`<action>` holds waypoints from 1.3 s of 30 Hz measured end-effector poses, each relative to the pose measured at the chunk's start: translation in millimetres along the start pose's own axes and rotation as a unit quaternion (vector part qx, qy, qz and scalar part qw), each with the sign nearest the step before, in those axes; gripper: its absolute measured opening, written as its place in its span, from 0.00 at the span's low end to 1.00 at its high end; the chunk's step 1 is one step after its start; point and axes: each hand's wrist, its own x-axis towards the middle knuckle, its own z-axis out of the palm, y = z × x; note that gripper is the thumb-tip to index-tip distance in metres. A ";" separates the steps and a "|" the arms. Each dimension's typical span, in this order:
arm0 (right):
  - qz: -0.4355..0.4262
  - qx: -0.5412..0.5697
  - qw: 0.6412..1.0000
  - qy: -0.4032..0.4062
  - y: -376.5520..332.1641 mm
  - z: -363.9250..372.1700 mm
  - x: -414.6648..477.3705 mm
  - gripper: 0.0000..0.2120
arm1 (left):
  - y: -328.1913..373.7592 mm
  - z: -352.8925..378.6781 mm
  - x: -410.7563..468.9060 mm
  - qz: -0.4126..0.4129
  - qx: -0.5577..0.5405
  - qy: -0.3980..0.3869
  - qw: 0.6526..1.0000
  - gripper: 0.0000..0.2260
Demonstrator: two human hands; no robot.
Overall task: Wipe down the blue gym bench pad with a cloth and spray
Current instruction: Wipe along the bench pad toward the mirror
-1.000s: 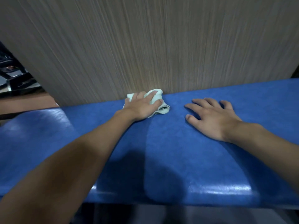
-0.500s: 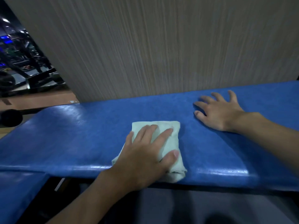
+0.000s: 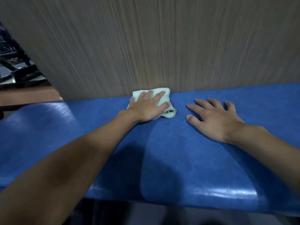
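Shifting cloth point(image 3: 163, 97) from near edge of bench pad point(image 3: 186, 159), where it was half a second ago, back out to far edge at 12 o'clock, right up against wall panel point(image 3: 162, 46). Pressing down on it with left hand point(image 3: 146, 108): fingers straight and flat on top, thumb lying along its 3 o'clock side, not curled round it, so a flat palm push and no clutch. Leaving rolled end of cloth poking out at 4 o'clock of that hand. Reaching in with left forearm from 7 o'clock, crossing pad on a diagonal. Resting right hand point(image 3: 214, 119) flat on pad at 3 o'clock of cloth, near but apart, fingers spread and straight, holding nothing; staying planted on pad as in both earlier frames. Showing a curved edge between darker and lighter blue on pad, running from just below cloth toward 6 o'clock, plus glare streaks along near edge at 5 o'clock. Catching dark gym gear point(image 3: 17, 70), blurred, at 9 o'clock past wall panel, above a strip of brown floor point(image 3: 27, 95).
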 end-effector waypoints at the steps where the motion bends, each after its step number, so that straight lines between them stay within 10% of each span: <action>1: 0.001 0.000 1.000 0.000 0.0 0.0 0.1 0.30 | 1.1 -1.0 10.2 -0.005 -0.003 0.003 1.000 0.32; 22: -0.009 -0.017 1.000 -0.004 -7.7 -14.8 -1.8 0.27 | 15.9 10.4 -211.9 0.050 0.020 -0.007 0.999 0.38; 39: -0.019 0.007 1.000 -0.018 -15.4 2.0 -1.1 0.29 | -26.1 -4.4 9.3 -0.011 -0.004 -0.001 1.000 0.32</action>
